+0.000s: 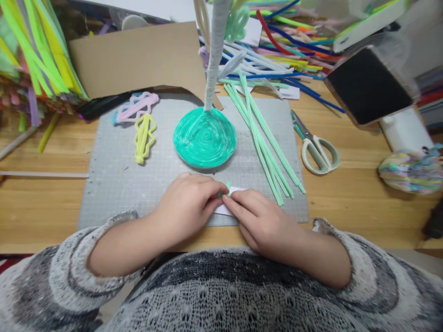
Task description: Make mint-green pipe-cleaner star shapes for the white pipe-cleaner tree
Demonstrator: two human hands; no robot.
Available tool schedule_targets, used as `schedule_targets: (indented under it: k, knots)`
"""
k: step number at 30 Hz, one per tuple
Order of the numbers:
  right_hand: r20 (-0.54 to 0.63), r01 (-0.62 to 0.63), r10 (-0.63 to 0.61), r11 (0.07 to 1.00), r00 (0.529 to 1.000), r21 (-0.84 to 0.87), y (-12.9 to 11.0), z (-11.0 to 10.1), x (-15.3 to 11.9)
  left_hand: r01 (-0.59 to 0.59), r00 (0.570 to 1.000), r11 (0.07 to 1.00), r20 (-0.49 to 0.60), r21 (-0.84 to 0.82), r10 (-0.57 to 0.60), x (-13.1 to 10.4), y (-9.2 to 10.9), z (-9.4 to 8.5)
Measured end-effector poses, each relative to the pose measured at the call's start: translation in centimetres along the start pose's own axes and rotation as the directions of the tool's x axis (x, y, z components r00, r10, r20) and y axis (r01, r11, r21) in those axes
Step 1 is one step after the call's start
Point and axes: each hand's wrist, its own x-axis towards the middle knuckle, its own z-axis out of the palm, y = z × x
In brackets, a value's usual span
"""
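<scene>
My left hand (195, 197) and my right hand (261, 216) meet at the front of the grey cutting mat (114, 189). Between their fingertips they pinch a small mint-green pipe cleaner piece (228, 186), mostly hidden by the fingers. Under it lies a piece of white paper (223, 210), partly covered by both hands. Just beyond the hands is a round green coiled base (204, 138) with a white wrapped stem (213, 55) rising from it. Several mint-green pipe cleaners (265, 143) lie loosely crossed to the right.
Scissors (318, 147) lie at the mat's right edge, near a phone (368, 85) on a stand. Yellow (144, 138) and pink zigzag pieces (138, 107) rest at left. Behind are cardboard (138, 60) and piled coloured pipe cleaners (290, 41).
</scene>
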Motion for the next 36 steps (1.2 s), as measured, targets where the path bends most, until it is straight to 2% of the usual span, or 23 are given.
schedule_targets:
  k: [11, 18, 21, 26, 36]
  knots:
    - [0.041, -0.077, 0.074, 0.995, 0.996, 0.069, -0.3, -0.2, 0.2, -0.006, 1.0, 1.0, 0.006, 0.007, 0.006, 0.1, 0.0, -0.1]
    - [0.068, -0.082, 0.075, 0.99, 0.995, 0.113, -0.1, -0.1, 0.4, 0.001, 0.999, 0.998, 0.05, -0.055, 0.001, -0.1, 0.4, -1.1]
    - [0.086, -0.088, 0.082, 0.993, 0.993, 0.072, -0.1, -0.1, 0.6, 0.058, 0.998, 0.991, -0.017, -0.123, -0.06, -0.2, 0.5, -1.4]
    - [0.059, -0.105, 0.112, 0.988, 0.992, -0.116, -0.5, -0.3, 0.6, 0.111, 0.971, 0.966, -0.18, -0.232, -0.155, -0.2, 0.3, -1.6]
    - [0.018, -0.155, 0.16, 0.974, 0.987, -0.164, -0.8, -0.5, 0.8, 0.115, 0.969, 0.967, -0.188, -0.227, -0.159, -0.2, 0.3, -1.3]
